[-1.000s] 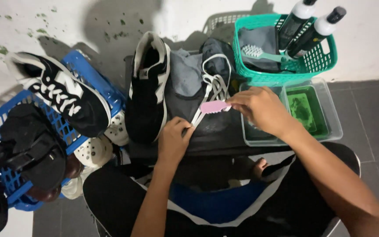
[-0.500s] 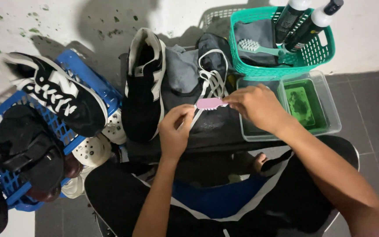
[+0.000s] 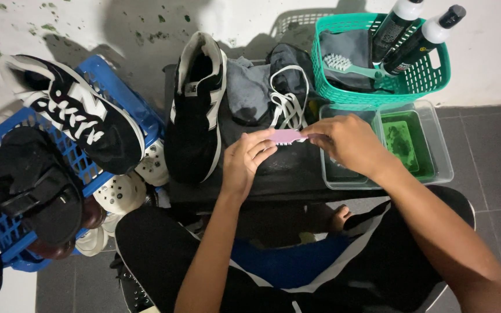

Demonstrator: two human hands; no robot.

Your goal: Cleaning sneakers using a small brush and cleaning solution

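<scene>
Small pink brush (image 3: 285, 136), held level over the dark counter (image 3: 273, 179), long axis running left to right across the person's front. Right hand (image 3: 349, 145) grips the right end of it, fingers closed round the handle from above. Left hand (image 3: 249, 162) meets the left end from below and the near side, fingers (image 3: 260, 149) curled, tips touching the brush's underside; whether they pinch it or only rest against it cannot be told. Both hands thus sit at opposite ends of the one axis, the brush bridging the gap between them, neither hand clearly nearer. Just behind the brush: a tangle of white laces (image 3: 288, 104) lying on a grey cloth (image 3: 250, 90). Left of the hands, upright on the counter, toe toward the person: a black trainer (image 3: 195, 116) with white trim, near the left hand but not touching it. Right of the counter: a clear plastic tub (image 3: 442, 156) holding green liquid, partly behind the right wrist. Beyond that: a teal basket (image 3: 413, 87) containing a white-bristled brush with teal handle (image 3: 349, 66), a folded grey cloth and two dark bottles (image 3: 418, 35) with pale collars leaning to the right. Far left: a blue crate (image 3: 120, 87) carrying a second black-and-white trainer (image 3: 76, 119), dark sandals (image 3: 36, 185) and pale perforated clogs (image 3: 120, 194). Floor of grey tile; wall white, flecked green.
</scene>
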